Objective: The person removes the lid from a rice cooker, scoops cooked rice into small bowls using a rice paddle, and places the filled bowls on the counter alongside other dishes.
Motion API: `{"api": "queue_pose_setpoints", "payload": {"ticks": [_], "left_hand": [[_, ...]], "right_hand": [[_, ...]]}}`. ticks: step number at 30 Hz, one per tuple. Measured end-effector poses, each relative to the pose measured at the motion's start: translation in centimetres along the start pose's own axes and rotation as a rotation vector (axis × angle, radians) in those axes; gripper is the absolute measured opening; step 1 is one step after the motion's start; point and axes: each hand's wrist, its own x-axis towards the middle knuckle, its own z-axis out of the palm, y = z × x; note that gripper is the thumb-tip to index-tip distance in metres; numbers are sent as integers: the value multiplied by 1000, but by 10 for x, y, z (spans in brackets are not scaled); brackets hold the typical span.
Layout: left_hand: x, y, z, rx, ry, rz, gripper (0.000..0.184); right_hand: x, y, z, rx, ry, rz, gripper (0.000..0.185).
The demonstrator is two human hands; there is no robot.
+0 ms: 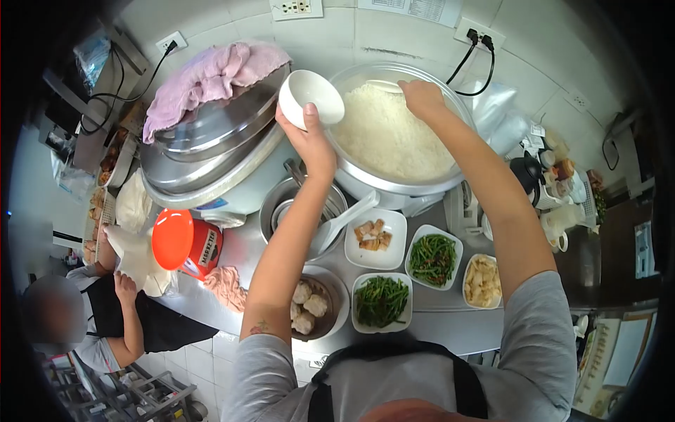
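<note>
My left hand is closed on a white bowl, which tilts with its inside facing up; I see no food in it. It is beside the near-left rim of a large rice cooker pot full of white rice. My right hand, at the far side of the rice, is wrapped round a white rice paddle. The paddle's blade lies against the rice near the far rim. Below my left forearm, a steel pot holds utensils, with a white ladle handle across it.
White dishes of meat pieces, green vegetables and pale chunks stand nearby, with a pot of dumplings. A lidded cooker under a pink towel and a red container are left. A co-worker stands further left.
</note>
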Motion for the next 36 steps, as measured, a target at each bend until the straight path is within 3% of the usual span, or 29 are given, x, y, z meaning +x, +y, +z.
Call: {"api": "queue_pose_setpoints", "payload": {"ticks": [7,12,15,21,24,30,36], "left_hand": [[7,-27,8,-144,34,-63,64],[10,-31,9,-9,-19,-5,65],[8,-24,10,110,-42,39,64],[5,-13,15,178,-58,50,66],[4,-12,16,203,-55,54,66],[4,-13,16,294,-37,80,68],[4,-12,18,330,-63,98,71]], "right_hand": [[10,3,-4,131,18,-68,20],[14,-2,11,284,-17,-77,28],[9,-9,22,326,98,-152,28],[6,-18,14,403,27,-208,28],[-6,-24,-4,454,-145,-163,29],[-36,-36,-12,520,-267,-176,30],[-54,-32,-7,560,-179,-263,29]]}}
